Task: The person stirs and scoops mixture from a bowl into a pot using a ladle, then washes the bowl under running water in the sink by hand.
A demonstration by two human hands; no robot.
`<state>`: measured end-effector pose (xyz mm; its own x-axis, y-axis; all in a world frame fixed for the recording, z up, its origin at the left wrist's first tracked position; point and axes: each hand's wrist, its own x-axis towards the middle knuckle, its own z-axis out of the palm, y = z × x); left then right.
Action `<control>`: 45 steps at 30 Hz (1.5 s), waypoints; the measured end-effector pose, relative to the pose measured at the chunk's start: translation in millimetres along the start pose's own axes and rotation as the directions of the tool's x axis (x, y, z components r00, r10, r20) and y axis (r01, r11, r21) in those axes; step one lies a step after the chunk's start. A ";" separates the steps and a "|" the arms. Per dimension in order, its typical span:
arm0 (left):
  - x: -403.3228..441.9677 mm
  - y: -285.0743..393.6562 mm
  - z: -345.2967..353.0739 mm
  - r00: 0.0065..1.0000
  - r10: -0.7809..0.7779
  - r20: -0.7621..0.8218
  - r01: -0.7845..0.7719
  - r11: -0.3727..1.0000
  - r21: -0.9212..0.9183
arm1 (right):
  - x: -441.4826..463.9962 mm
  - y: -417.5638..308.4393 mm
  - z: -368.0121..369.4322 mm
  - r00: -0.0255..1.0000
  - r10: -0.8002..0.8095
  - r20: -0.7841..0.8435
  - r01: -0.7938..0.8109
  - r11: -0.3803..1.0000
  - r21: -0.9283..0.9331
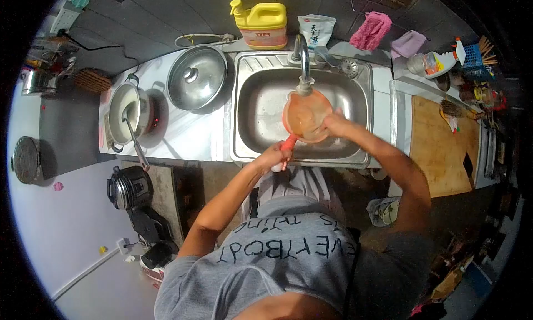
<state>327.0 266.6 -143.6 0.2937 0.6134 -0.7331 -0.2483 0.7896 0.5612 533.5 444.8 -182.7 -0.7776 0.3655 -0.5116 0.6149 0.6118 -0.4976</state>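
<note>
My left hand [273, 156] is closed around the red handle of a small orange pan [294, 115]. The pan is tilted over the steel sink [252, 148], right beneath the tap [303, 64]. Something pale and wet-looking, smeared by motion, shows inside it; whether that is water or a cloth I cannot make out. At the pan's right rim is my right hand [335, 124], its fingers blurred and partly inside the pan. A small white shape sticks out below my left hand, perhaps the handle's end.
Left of the sink lie a large steel lid [197, 77] and a pot [119, 112] with a ladle [133, 134] in it. Behind stand a yellow jug [261, 23] and a white packet [316, 30]. A wooden board [438, 148] and a spray bottle [438, 62] are on the right.
</note>
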 end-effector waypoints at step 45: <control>-4.9 -36.3 1.4 0.998 -0.040 -0.055 0.002 0.823 -0.568 | 70.1 -27.7 29.4 0.967 -0.050 -0.250 0.089 0.985 0.150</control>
<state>335.9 235.0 -159.8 0.2521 0.5791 -0.7753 -0.7277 0.6416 0.2426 465.8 432.8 -225.4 -0.8153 0.4982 -0.2951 0.5557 0.5301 -0.6404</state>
